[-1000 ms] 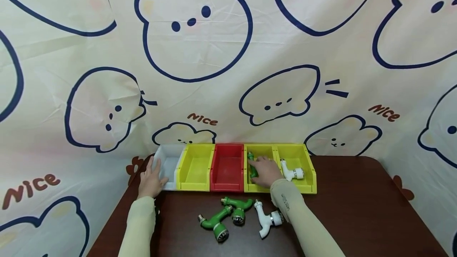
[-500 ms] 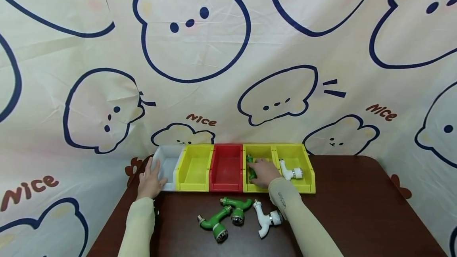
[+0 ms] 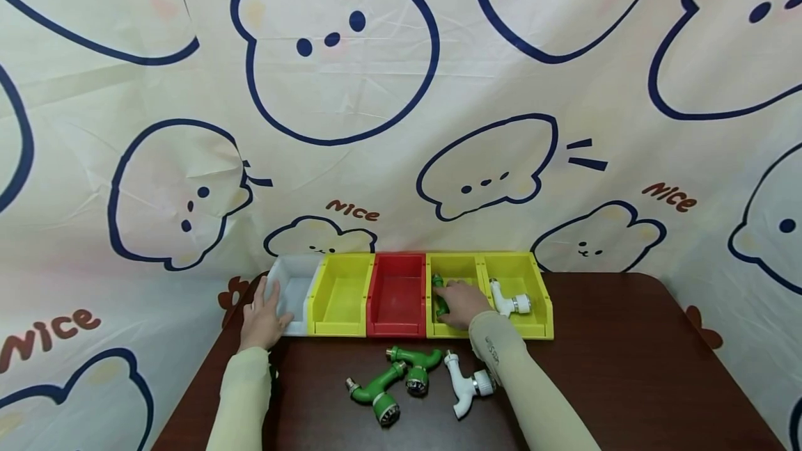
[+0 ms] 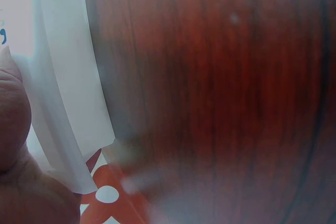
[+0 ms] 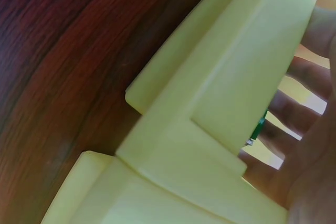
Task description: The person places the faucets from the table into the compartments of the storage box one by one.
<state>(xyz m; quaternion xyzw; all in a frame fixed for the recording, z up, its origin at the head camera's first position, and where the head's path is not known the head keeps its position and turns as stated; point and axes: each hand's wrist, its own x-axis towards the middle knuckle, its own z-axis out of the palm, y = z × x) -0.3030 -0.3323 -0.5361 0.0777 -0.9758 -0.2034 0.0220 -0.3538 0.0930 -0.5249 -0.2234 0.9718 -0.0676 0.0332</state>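
My left hand (image 3: 260, 322) rests at the front left corner of a white bin (image 3: 296, 291). Its fingers look straight along the bin's left side, with the thumb near the front lip. In the left wrist view, part of that hand (image 4: 13, 114) shows beside the white wall; its fingertips are hidden. My right hand (image 3: 465, 303) reaches into a yellow bin (image 3: 460, 266) and pinches a green faucet (image 3: 441, 305) between thumb and index finger. Seen from the right wrist, the fingers lie behind the bin's wall (image 5: 210, 93), and a sliver of green faucet (image 5: 258, 128) shows between them.
A red bin (image 3: 398, 291) and another yellow bin (image 3: 341, 291) stand between the hands. The rightmost yellow bin (image 3: 539, 298) holds a white faucet (image 3: 510, 302). On the brown table (image 3: 639, 353) lie two green faucets (image 3: 376, 393) and a white faucet (image 3: 465, 388).
Both hands, the bins and the faucets hold their places. Only the head view has shifted very slightly.
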